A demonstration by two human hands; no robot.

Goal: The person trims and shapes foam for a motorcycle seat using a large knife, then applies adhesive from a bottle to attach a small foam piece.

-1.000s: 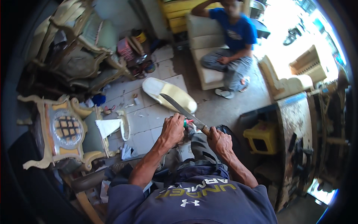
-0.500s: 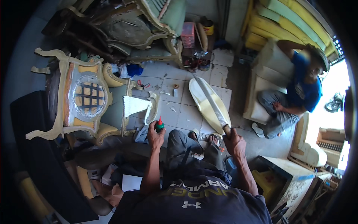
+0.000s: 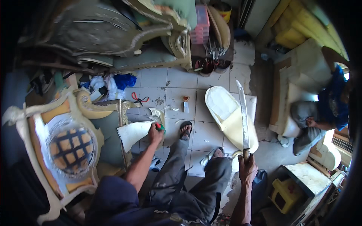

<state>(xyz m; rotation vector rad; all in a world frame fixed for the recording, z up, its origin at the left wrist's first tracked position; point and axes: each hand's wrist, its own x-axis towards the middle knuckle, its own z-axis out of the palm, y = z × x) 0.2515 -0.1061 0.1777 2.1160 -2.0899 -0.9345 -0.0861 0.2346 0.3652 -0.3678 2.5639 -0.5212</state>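
My left hand (image 3: pixel 154 135) is closed around a small green bottle (image 3: pixel 161 128), which had a red nozzle in the earlier frame. That hand is beside a white sheet-like piece with a jagged edge (image 3: pixel 132 135); whether it touches the piece I cannot tell. In my right hand (image 3: pixel 247 168) is the handle of a long knife (image 3: pixel 244 122), its blade pointing away from me. Below and left of the blade, a cream slipper-shaped piece (image 3: pixel 238 131) with a whitish hollow lies on the tiled floor.
A carved chair frame with black webbing (image 3: pixel 71 150) stands at left, a larger carved sofa (image 3: pixel 102 32) behind it. Red-handled scissors (image 3: pixel 139 98) lie on the floor. Another person (image 3: pixel 328 100) sits by a pale sofa (image 3: pixel 298 83) at right. A yellow stool (image 3: pixel 287 196) is nearer me.
I have stepped forward, left foot ahead. My left hand has moved with the bottle to the jagged white piece. The knife has swung from slanting left to nearly straight ahead.
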